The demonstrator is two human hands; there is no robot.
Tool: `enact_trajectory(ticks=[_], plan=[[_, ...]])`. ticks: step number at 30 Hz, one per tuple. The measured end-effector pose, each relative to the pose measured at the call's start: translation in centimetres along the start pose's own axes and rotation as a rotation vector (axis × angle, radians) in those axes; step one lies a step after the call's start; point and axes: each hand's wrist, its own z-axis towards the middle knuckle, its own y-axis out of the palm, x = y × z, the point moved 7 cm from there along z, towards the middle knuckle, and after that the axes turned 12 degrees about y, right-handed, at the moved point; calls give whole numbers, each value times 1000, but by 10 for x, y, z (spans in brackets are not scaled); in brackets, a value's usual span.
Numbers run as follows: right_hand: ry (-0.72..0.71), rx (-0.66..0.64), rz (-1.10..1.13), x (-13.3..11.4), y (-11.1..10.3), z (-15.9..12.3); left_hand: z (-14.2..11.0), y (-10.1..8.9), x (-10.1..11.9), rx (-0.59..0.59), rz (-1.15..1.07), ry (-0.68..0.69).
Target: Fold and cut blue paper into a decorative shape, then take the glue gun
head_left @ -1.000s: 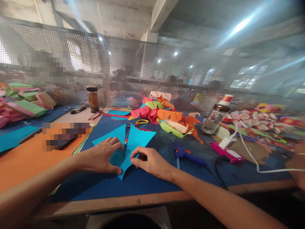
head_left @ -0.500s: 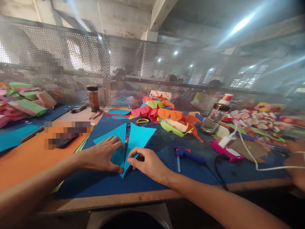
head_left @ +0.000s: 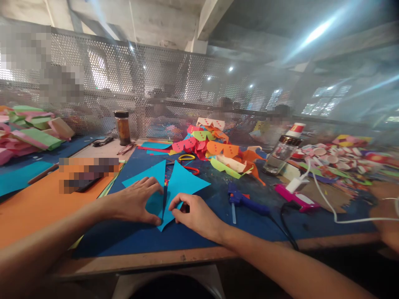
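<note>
A cyan paper sheet [head_left: 182, 180], folded into two pointed flaps, lies on the dark blue table mat [head_left: 199, 232]. My left hand [head_left: 135, 201] rests flat on the left flap with fingers stretched out, pressing it down. My right hand [head_left: 195, 214] has its fingers curled, pinching the lower edge of the right flap near the bottom tip.
An orange sheet [head_left: 34, 207] covers the left. A blue glue gun [head_left: 245, 201], a pink device [head_left: 296, 199] with white cable, a glass bottle [head_left: 282, 151], a dark jar [head_left: 122, 128], scissors [head_left: 186, 158] and a pile of coloured paper cut-outs [head_left: 218, 151] lie behind. Another person's hand [head_left: 388, 216] is at right.
The right flap of the cyan paper has swung outward to the right, widening the gap between the flaps. My right hand shifted slightly along its lower edge; the left hand stayed put.
</note>
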Motion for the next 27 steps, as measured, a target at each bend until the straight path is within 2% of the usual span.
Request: enact_trajectory(ticks=[10,21,27], plan=[[18,-36,58,-4,-1,-4,-1,0,0,-4,24,39],[-35,-1,-18,-8,4,-4,-1,1,1,13,54,38],[-42,14,-31,-9,3,-6,0,1,2,-14,34,30]])
